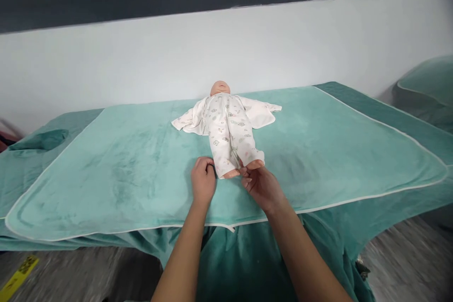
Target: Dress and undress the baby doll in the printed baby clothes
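On the mint-green mat: a dressed doll [229, 125] lies stretched out before me, head toward the wall [141, 66], feet toward me
Doll's head: bare, smooth and rounded, showing just above the clothing
White top [260, 112]: thin and soft-looking, spread wide, with both sleeves reaching out to the sides and its hem lying flat on the mat
Printed trousers [234, 139]: white cloth with small grey and pale coloured figures, slightly creased, the two legs side by side and a little apart
Doll's feet [232, 174]: smooth and bare, poking out of the cuffs
Mint-green mat [318, 151]: short plush pile with darker brushed patches, rounded corners and a thin pale edging
Green cover [247, 264]: deeper in colour, hanging in loose folds below the mat's near edge
My left hand [204, 180]: fingers curled inward, beside the cuff on my left; I cannot tell whether they grip the cloth
My right hand [260, 186]: fingers bent, tips at the foot and cuff on my right; I cannot tell whether they are pinched together on anything
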Available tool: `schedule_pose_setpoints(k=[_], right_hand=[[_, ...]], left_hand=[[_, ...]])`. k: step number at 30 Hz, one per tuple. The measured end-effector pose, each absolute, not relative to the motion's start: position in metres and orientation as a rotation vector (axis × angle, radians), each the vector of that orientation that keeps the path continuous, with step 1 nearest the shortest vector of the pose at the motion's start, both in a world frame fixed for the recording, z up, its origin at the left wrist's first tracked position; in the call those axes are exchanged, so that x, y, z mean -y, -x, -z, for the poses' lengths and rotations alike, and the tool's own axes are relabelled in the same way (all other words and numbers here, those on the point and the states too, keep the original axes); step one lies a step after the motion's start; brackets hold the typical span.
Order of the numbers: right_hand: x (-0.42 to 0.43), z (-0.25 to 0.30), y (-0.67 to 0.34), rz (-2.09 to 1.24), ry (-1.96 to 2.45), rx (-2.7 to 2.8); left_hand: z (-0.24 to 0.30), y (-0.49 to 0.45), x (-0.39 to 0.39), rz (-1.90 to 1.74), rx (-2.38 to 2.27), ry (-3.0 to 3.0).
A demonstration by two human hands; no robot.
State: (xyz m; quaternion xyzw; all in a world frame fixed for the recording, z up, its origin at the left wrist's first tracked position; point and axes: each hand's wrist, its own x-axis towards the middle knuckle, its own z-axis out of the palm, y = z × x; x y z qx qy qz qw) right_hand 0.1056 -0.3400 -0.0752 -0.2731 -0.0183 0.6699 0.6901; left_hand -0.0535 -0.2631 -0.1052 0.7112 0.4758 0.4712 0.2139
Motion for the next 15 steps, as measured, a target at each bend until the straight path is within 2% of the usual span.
schedule_pose_setpoints(k=[6, 15], right_hand=[[0.34, 0.084, -0.096, -1.308, 0.707, 0.152], [0.359, 0.092, -0.096, -0.909, 1.441, 0.492]], left_hand=[[0.105, 0.054, 0.263, -1.3, -1.329, -1.982], [0.105, 0.053, 0.264, -1.296, -1.346, -1.977]])
